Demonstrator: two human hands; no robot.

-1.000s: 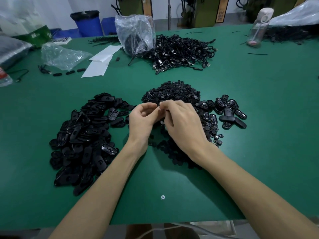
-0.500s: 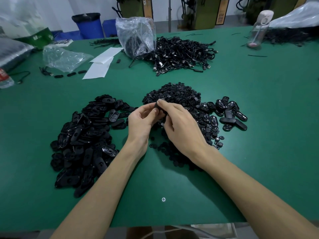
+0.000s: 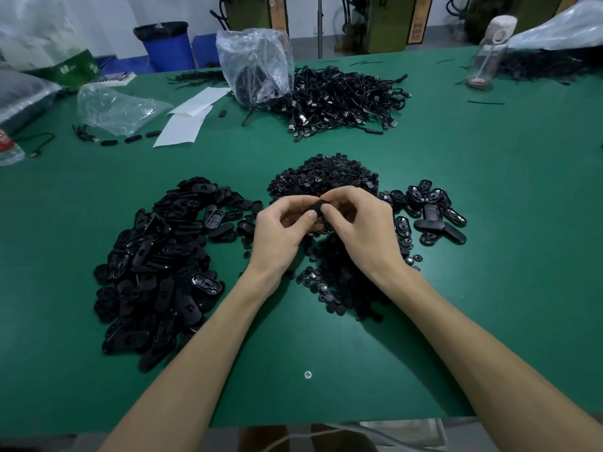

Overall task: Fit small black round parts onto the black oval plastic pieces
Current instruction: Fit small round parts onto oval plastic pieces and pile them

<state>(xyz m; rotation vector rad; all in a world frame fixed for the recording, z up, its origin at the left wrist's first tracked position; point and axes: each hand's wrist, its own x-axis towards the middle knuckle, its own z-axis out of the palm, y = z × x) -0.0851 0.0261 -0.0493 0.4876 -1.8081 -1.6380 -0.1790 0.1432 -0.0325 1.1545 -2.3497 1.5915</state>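
Two hands: the left hand (image 3: 280, 230) and right hand (image 3: 362, 230) are held together above the green table (image 3: 489, 197), with fingertips meeting in the middle.
Left grip: a black oval piece (image 3: 316, 208) is pinched between thumb and curled fingers.
Right grip: the same piece is pinched from the other side by thumb and forefinger. Whether a round part is also held cannot be told.
Left of hands: a wide pile of oval pieces (image 3: 156, 272) is spread on the table.
Behind and beneath hands: a heap of small round parts (image 3: 326, 177) is seen.
Right of hands: a cluster of oval pieces (image 3: 430, 213) is laid just beside the heap.
Far side: tangled black cables (image 3: 342, 99), a clear plastic bag (image 3: 257, 63), white paper sheets (image 3: 186, 122) and a drink bottle (image 3: 489, 50) are seen.
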